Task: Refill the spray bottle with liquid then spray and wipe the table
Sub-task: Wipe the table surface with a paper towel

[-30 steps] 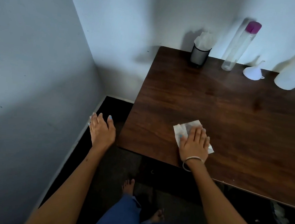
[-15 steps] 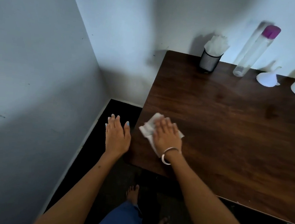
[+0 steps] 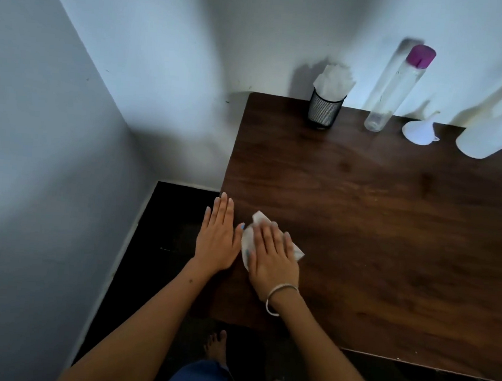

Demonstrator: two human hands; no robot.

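My right hand [image 3: 273, 256] lies flat with straight fingers on a white tissue [image 3: 248, 241], pressing it to the dark wooden table [image 3: 390, 231] near its left edge. My left hand [image 3: 218, 239] is flat and open at that edge, right beside the tissue, holding nothing. The white spray bottle [image 3: 488, 134] stands at the back right, cut off by the frame. A white funnel [image 3: 419, 130] sits upside down next to it. A tall clear bottle with a purple cap [image 3: 392, 90] stands left of the funnel.
A black mesh cup stuffed with white tissues [image 3: 326, 101] stands at the table's back left corner. Walls close in behind and to the left. Dark floor and my bare feet [image 3: 216, 345] show below the table's front edge.
My right hand slid the tissue leftward across the table to its left edge. My left hand moved right until it is beside the tissue.
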